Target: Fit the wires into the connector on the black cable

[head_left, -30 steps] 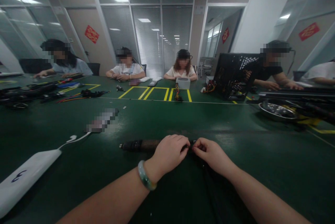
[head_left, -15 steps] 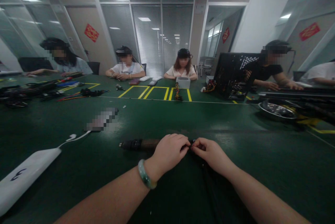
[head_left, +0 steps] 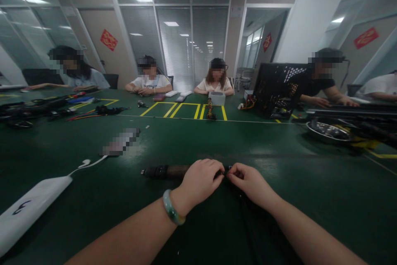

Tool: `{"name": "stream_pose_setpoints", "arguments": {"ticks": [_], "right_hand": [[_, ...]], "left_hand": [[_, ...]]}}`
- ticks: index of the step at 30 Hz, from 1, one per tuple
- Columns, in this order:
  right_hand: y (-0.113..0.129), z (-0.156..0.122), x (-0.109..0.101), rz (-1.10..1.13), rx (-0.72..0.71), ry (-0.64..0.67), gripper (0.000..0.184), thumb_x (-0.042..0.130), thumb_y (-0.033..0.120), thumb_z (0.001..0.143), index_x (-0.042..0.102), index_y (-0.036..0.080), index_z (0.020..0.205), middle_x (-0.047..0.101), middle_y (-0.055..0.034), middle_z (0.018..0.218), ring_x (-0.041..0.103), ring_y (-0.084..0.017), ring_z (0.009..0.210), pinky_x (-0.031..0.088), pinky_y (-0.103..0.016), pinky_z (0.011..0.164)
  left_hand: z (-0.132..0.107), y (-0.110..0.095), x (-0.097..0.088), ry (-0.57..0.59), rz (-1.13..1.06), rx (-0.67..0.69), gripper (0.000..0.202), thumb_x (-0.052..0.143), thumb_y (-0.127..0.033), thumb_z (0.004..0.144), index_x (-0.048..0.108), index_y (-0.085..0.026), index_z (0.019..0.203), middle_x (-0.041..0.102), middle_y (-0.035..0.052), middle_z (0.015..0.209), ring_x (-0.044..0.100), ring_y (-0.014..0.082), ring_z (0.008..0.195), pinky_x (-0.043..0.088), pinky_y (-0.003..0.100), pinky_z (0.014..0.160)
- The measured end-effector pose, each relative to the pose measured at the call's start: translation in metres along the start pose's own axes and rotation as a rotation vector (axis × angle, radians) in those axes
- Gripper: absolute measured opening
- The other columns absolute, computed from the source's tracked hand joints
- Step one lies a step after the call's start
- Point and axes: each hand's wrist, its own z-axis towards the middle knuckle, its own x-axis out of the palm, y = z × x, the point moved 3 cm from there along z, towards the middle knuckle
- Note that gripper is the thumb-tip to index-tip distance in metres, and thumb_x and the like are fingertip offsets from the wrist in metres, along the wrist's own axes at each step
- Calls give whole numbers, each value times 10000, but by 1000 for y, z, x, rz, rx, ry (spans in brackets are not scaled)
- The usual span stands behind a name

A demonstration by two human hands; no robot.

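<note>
A dark electric screwdriver lies on its side on the green table, its metal tip pointing left. My left hand is closed over its rear part, fingers curled and partly hiding it. Just to the right, my right hand pinches at the rear end of the tool, where a black cord seems to run off toward me. Both sets of fingertips almost meet there. Whatever small part lies between them is too dark and covered to make out.
At left, a white power strip and a phone are linked by a white cable. Dark cables lie farther left. To the right are a metal bowl and a black computer case. Several people sit across the table.
</note>
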Motion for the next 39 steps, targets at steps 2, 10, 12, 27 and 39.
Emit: {"name": "stream_pose_setpoints", "arguments": {"ticks": [2, 10, 12, 27, 39], "right_hand": [[1, 0, 0, 6, 3, 11, 122, 556, 293, 844, 620, 191, 826, 658, 13, 769, 593, -137, 683, 416, -215, 590], [5, 0, -1, -13, 15, 19, 124, 549, 291, 842, 611, 186, 816, 663, 5, 779, 596, -143, 702, 418, -218, 603], [5, 0, -1, -20, 14, 18, 119, 548, 288, 840, 604, 187, 810, 657, 9, 765, 588, -137, 682, 412, -216, 593], [2, 0, 1, 14, 9, 33, 145, 558, 310, 849, 632, 187, 839, 671, 3, 797, 610, -150, 728, 423, -224, 626], [2, 1, 0, 5, 31, 33, 156, 562, 326, 848, 642, 193, 849, 676, 2, 792, 610, -150, 713, 427, -227, 615]], "left_hand": [[0, 0, -1, -4, -1, 8, 129, 553, -276, 874, 591, -220, 984, 636, 9, 1035, 585, 192, 958, 458, 376, 860], [-1, -2, -1, -7, 0, 21, 104, 533, -224, 874, 603, -217, 952, 639, 12, 1022, 589, 187, 946, 457, 360, 850], [-1, -2, -2, -11, -1, 7, 107, 542, -225, 869, 600, -222, 960, 641, 2, 1017, 590, 183, 941, 457, 359, 851], [-1, -1, -1, -10, -15, 28, 116, 528, -228, 882, 602, -217, 970, 638, 18, 1040, 585, 190, 966, 449, 363, 870], [0, 0, 0, -8, -8, 11, 115, 538, -253, 886, 609, -215, 968, 640, 20, 1061, 590, 194, 976, 457, 381, 887]]}}
